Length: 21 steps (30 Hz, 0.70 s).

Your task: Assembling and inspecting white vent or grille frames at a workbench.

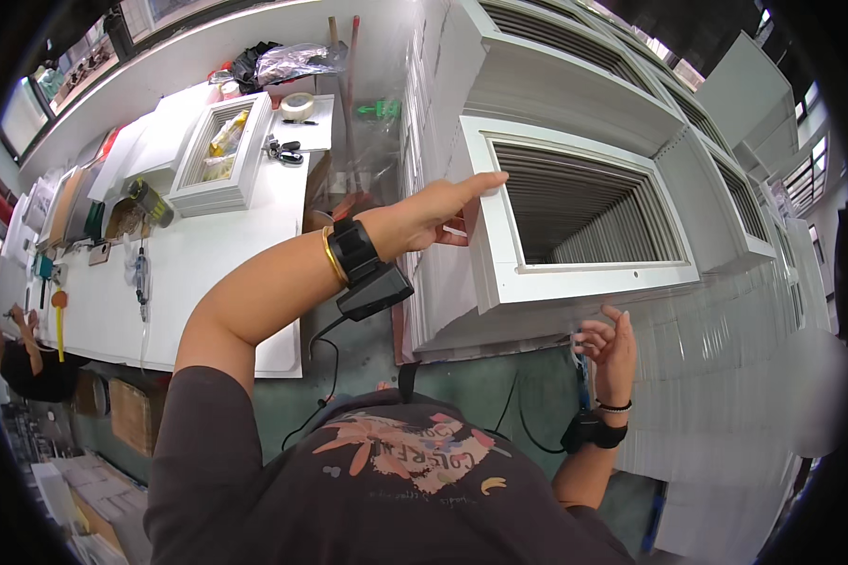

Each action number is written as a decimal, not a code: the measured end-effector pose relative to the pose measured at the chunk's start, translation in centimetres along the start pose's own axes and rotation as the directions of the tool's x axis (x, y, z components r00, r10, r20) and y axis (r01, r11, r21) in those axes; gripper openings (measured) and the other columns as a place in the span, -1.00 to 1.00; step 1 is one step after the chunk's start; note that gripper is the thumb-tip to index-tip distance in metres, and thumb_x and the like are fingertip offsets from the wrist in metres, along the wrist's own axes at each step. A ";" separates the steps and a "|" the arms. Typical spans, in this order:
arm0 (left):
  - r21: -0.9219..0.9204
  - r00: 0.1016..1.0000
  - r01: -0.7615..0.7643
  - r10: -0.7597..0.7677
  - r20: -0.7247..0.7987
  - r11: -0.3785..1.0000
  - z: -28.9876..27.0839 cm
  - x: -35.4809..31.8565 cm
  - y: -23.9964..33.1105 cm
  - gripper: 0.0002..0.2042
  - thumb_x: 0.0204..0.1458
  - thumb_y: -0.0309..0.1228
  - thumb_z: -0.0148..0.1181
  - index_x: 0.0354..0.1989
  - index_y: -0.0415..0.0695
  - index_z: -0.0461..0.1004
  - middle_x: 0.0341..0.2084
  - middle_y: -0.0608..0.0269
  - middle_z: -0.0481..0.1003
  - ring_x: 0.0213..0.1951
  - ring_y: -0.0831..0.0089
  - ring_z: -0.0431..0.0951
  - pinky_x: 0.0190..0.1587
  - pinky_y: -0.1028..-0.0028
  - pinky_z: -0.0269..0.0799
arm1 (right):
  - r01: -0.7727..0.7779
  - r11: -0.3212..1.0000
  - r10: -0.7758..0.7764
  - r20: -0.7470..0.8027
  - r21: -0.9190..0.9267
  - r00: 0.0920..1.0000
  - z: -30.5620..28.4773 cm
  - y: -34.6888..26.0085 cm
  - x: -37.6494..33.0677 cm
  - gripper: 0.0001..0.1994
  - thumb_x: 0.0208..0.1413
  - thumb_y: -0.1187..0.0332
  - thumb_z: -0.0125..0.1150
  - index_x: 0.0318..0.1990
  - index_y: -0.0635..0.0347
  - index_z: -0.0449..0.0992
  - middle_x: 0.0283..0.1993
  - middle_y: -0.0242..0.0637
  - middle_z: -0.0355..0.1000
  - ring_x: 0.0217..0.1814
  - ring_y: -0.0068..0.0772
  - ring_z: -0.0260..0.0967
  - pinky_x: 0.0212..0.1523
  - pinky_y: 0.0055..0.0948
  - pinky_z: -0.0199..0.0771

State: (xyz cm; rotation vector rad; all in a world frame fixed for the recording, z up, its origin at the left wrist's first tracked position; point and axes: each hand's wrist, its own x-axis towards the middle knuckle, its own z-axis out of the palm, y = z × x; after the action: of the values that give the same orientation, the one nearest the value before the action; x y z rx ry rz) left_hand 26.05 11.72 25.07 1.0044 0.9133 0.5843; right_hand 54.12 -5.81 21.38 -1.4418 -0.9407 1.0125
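A stack of white rectangular frames with open centres stands in front of me, and the top white frame [575, 282] faces up. My left hand [440, 215] is at its left side, thumb over the upper face and fingers curled against the outer edge. My right hand [610, 350] is just below the near edge of the stack, palm turned up. Its fingers are loosely bent and apart, with nothing in them; whether a fingertip touches the frame, I cannot tell.
More frame stacks [556, 104] rise behind and to the right, some in clear plastic wrap [688, 358]. A white worktable [226, 282] on the left bears smaller frames [245, 193], a tape roll [297, 105] and a dark bottle [149, 202]. Another person [38, 367] is at the far left.
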 end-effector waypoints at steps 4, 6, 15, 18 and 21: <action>-0.045 0.999 -0.038 0.036 -0.030 0.998 -0.1 0.8 -0.8 -0.58 -0.07 -0.08 0.16 -0.18 -0.17 0.44 -0.37 0.33 0.41 -0.33 0.54 0.40 -0.23 0.57 0.32 | -0.050 0.897 0.048 0.015 0.439 0.999 3.2 -1.0 1.2 -0.49 0.18 -0.09 -0.20 -0.06 0.23 0.26 -0.26 -0.17 0.37 -0.26 -0.31 0.40 -0.28 -0.35 0.50; -0.098 0.995 -0.095 0.091 -0.047 0.991 0.3 0.5 -1.1 -0.61 -0.05 -0.11 0.15 -0.20 -0.18 0.45 -0.39 0.34 0.45 -0.37 0.55 0.43 -0.25 0.58 0.31 | -0.059 0.840 0.042 0.043 0.539 0.998 3.2 -0.7 2.3 -0.36 0.08 -0.20 -0.10 0.01 0.26 0.21 -0.09 -0.11 0.27 -0.08 -0.29 0.32 -0.17 -0.26 0.47; -0.195 0.938 -0.347 0.340 -0.070 0.917 2.0 -3.6 -1.6 -0.63 -0.08 -0.18 0.21 -0.36 -0.33 0.41 -0.51 0.14 0.46 -0.51 0.51 0.43 -0.51 0.53 0.30 | 0.098 0.799 -0.038 -0.113 0.593 0.993 4.1 -1.0 2.2 -0.47 0.07 -0.04 -0.01 0.01 0.22 0.27 -0.08 -0.26 0.33 0.00 -0.41 0.29 -0.07 -0.38 0.40; -0.182 0.940 -0.342 0.337 -0.058 0.922 1.1 -4.5 -2.6 -0.47 -0.09 -0.18 0.24 -0.14 -0.41 0.24 -0.34 0.07 0.41 -0.35 0.46 0.44 -0.35 0.48 0.38 | 0.178 0.783 -0.108 -0.153 0.595 0.982 5.7 -0.8 1.2 -0.51 0.08 0.02 -0.05 0.01 0.24 0.27 -0.07 -0.26 0.34 -0.01 -0.42 0.30 -0.05 -0.41 0.36; -0.101 0.925 -0.370 0.356 -0.132 0.923 -0.2 -6.7 -3.8 -0.38 -0.08 -0.18 0.24 -0.02 -0.39 0.11 -0.18 0.01 0.33 -0.17 0.40 0.39 -0.15 0.45 0.35 | 0.291 0.762 -0.181 -0.242 0.578 0.953 8.3 -0.4 -0.6 -0.50 0.11 0.04 -0.15 0.03 0.28 0.25 -0.05 -0.24 0.33 0.02 -0.38 0.28 0.02 -0.37 0.28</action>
State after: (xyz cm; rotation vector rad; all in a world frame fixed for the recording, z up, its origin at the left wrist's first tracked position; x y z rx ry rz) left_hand 22.45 4.95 24.10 1.0432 0.7797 1.0087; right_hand 46.06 -3.71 21.37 -0.8187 -0.5673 0.8720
